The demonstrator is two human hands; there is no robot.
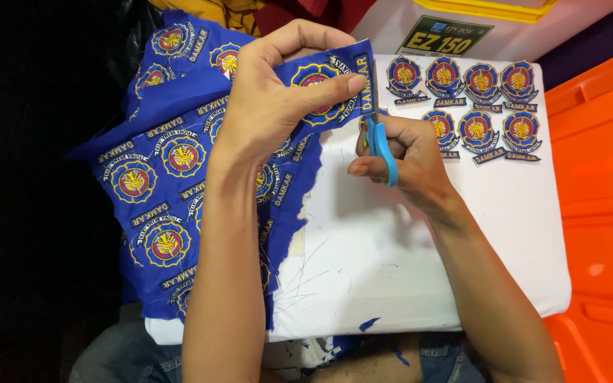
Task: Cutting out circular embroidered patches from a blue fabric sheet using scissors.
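head view: cutting step in hand. left hand (278, 92) pinched the edge of a blue embroidered-badge cloth (172, 156), lifting it over a white board (391, 255). right hand (399, 159) was closed through the blue-handled scissors (381, 145), blades at the cloth edge just beside one badge. next move, by judgement, called for steering the blades close round the badge outline without nicking the stitching. blades mostly hidden behind cloth and thumb; how wide they stood could not be told. cut-out badges (473, 106) lay in rows beyond.
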